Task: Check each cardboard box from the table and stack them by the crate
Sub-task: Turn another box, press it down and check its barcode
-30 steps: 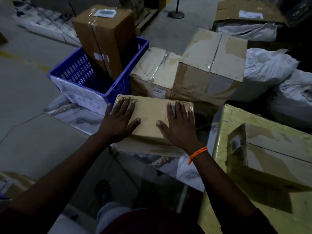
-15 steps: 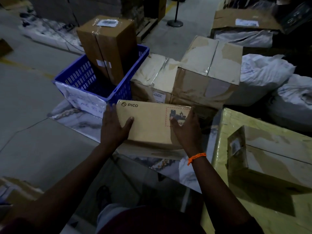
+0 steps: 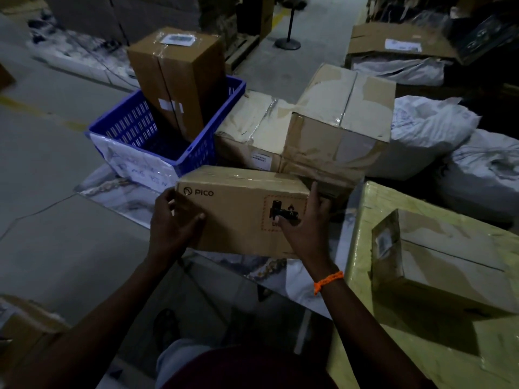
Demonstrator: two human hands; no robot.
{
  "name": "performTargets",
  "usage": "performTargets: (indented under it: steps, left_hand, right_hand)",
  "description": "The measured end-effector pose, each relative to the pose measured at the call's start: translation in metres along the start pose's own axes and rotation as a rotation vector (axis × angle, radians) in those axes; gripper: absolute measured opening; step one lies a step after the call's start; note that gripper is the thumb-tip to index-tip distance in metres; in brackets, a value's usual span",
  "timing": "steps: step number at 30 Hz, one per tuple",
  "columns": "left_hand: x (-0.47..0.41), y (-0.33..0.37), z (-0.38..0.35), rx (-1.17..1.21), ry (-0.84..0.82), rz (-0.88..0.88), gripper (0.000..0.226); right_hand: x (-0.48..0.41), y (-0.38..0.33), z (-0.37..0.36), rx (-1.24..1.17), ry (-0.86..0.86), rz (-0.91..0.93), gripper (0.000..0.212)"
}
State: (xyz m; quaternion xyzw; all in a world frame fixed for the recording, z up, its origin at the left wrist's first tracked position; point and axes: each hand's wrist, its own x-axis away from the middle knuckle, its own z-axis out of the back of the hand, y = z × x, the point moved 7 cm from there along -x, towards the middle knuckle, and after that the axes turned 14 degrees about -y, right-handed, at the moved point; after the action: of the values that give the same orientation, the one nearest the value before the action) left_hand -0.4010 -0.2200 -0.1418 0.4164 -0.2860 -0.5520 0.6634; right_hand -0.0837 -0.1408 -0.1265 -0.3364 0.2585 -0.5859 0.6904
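Observation:
A flat cardboard box printed PICO (image 3: 238, 211) is tipped up with its printed face toward me, in front of the blue crate (image 3: 120, 127). My left hand (image 3: 171, 223) grips its left end, thumb on the front face. My right hand (image 3: 304, 223) grips its right end, thumb on the warning label. A tall taped box (image 3: 179, 77) stands upright inside the crate. Two larger taped boxes (image 3: 342, 122) sit stacked just right of the crate. Another box (image 3: 443, 262) lies on the yellow-wrapped table (image 3: 362, 234) at right.
White sacks (image 3: 427, 127) pile up at the right behind the table. A marbled sheet (image 3: 118, 192) lies on the floor under the crate. A stand post (image 3: 288, 43) is in the aisle behind. More cardboard (image 3: 393, 43) rests at the far right.
Both hands went from lying flat on the PICO box to gripping its ends. The box has been lifted and tilted so its printed face turns toward me.

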Motion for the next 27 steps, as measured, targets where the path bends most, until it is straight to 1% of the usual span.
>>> performTargets:
  steps: [3, 5, 7, 9, 12, 14, 15, 19, 21, 23, 27]
  left_hand:
    - [0.009, -0.016, 0.0, -0.074, -0.021, -0.012, 0.105]
    - [0.017, -0.024, -0.002, -0.173, -0.053, -0.031, 0.115]
    - [0.028, -0.029, -0.002, -0.256, -0.057, -0.056, 0.108]
    - [0.04, -0.028, -0.002, -0.259, -0.034, -0.052, 0.093]
    - [0.057, -0.019, -0.006, -0.188, 0.042, -0.051, 0.068]
    - [0.065, -0.023, -0.008, -0.104, 0.077, -0.01, 0.05]
    - [0.069, -0.027, -0.009, -0.096, 0.082, 0.024, 0.046]
    - [0.08, -0.049, -0.022, -0.192, 0.015, 0.1, 0.048]
    - [0.082, -0.054, -0.03, -0.187, -0.013, 0.101, 0.053]
    - [0.084, -0.053, -0.034, -0.187, -0.026, 0.094, 0.052]
    - [0.079, -0.043, -0.041, -0.279, -0.04, 0.078, 0.052]
  right_hand:
    - [0.013, 0.011, -0.002, 0.01, -0.002, -0.028, 0.11]
    - [0.022, 0.019, -0.004, -0.019, 0.007, -0.051, 0.103]
    - [0.033, 0.029, -0.007, -0.115, 0.021, -0.062, 0.094]
    - [0.044, 0.038, -0.01, -0.175, 0.039, -0.077, 0.091]
    - [0.057, 0.045, -0.015, -0.166, 0.03, -0.089, 0.089]
    - [0.065, 0.049, -0.018, -0.211, 0.014, -0.106, 0.091]
    - [0.067, 0.054, -0.02, -0.229, 0.006, -0.126, 0.091]
    - [0.075, 0.073, -0.03, -0.206, -0.004, -0.193, 0.077]
    - [0.076, 0.078, -0.032, -0.201, -0.002, -0.21, 0.074]
    - [0.077, 0.08, -0.033, -0.184, -0.002, -0.226, 0.072]
    - [0.072, 0.075, -0.034, -0.08, -0.001, -0.184, 0.068]
